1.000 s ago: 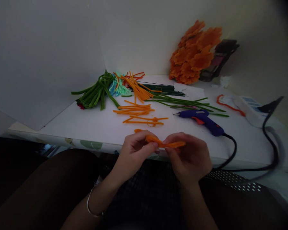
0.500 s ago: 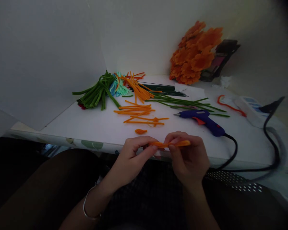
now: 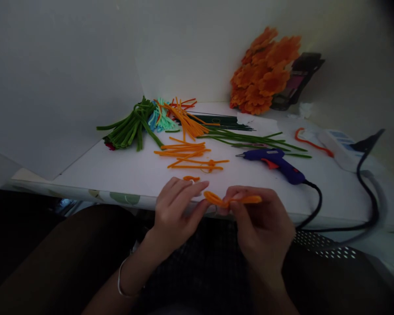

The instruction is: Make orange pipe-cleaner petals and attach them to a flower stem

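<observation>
**fuzzcraft:** So where's the piece, and what are the hands up to?

**remote_me:** On my end of the head cam, the orange fuzzy piece [image 3: 221,203] is held up around the near edge of the table [image 3: 144,177], between the two hands. My right hand [image 3: 264,229] pinches it near the middle, thumb against fingers. My left hand [image 3: 174,214] is opened out, fingers spread. Its thumb tip sits right by the piece's left end, but I can't tell if it's touching.

**fuzzcraft:** Tips for handling it?

**remote_me:** I'd keep the right pinch snug at that narrow waist, since it's probably where things would slip loose. Left side, go light: coax the curve with fingertips, don't mash it, or the fuzz may flatten.

**fuzzcraft:** What's it made of?

**remote_me:** Looks like chenille stem, soft pile and likely wire inside, so it should hold a bend. Left end's a rounded loop, right end reads straighter and slimmer. Just beyond the left hand there's a small orange twist [image 3: 191,178] lying on its own, then straight orange strips [image 3: 184,150] in a loose stack. Hard, shiny contrast: the blue glue gun [image 3: 265,154], metal tip pointing left. At the back, orange flowers [image 3: 265,74] with broad, felty-looking petals.
</observation>
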Demonstrator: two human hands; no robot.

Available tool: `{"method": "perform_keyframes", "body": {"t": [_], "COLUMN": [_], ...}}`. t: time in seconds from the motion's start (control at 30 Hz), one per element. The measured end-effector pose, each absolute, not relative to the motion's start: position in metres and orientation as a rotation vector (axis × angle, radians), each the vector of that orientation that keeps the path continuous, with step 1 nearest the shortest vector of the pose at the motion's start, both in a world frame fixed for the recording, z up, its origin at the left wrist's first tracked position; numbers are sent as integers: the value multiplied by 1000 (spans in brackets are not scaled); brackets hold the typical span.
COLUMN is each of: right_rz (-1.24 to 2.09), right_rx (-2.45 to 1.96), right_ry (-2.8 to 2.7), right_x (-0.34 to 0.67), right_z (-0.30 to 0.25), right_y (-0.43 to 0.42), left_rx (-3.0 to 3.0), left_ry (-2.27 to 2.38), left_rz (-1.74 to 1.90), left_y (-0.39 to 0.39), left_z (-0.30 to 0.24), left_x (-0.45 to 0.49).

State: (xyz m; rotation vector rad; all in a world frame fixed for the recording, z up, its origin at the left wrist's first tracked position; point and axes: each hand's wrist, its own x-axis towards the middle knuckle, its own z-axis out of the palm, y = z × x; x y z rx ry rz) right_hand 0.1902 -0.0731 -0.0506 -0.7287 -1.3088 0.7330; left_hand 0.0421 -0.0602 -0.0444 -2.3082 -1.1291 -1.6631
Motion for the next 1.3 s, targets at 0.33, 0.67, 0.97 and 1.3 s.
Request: {"method": "perform_keyframes", "body": {"t": [0.33,0.67,0.97,1.3], "right_rz": [240,538,502,605], "right_rx": [-598,-865,-1081,-1053], "right_ry": [-1627,-1431,-1303,-1505], "right_x": [205,194,193,200], "right_z": [-68,-63,-55,-48], "right_y": [-56,-60,-62,-67], "left_rx": [-2776,-2772,-2705,-2717], "left_ry": [-1879,-1622,-931,-1460], "left_rz": [-2443,-1973,-1441,-2118], "left_y": [-68,-66,-60,-63], "left_z": [-29,-41,-41,-49], "left_x": [50,55,55,58]}}
